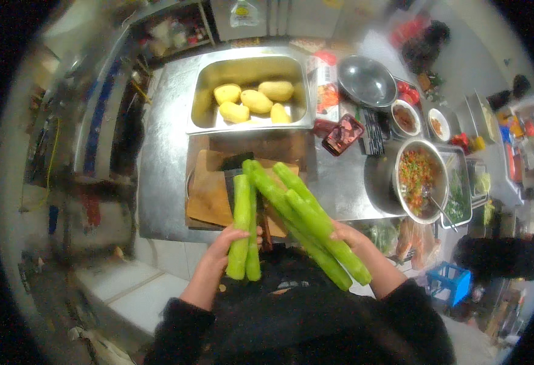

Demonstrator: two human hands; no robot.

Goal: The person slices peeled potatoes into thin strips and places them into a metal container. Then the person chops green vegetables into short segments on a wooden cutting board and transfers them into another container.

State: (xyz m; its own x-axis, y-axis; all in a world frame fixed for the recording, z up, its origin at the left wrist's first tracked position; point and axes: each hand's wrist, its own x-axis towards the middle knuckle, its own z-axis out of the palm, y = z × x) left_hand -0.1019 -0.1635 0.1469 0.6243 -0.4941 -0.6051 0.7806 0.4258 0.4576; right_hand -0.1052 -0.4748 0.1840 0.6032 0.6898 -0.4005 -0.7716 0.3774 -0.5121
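My left hand (225, 242) grips two peeled green stalks (239, 228), apparently celtuce stems, held side by side and nearly upright in view. Three longer stalks of the same kind (310, 216) slant across my right hand (348, 233), which is closed around them. The upper ends of the two bunches come close together over a wooden cutting board (207, 191). Partly hidden beneath the stalks, a dark-bladed cleaver (236, 163) lies on the board. Beyond it stands a steel pan (250, 131) with several peeled potatoes (256, 101) inside.
A steel table (164, 182) carries the board. Right of the pan are a phone (343, 134), a carton (326, 91) and a steel bowl (367, 80). A pot (397, 182) of chopped vegetables (415, 175) holds a ladle (440, 212). A blue crate (461, 285) sits lower right.
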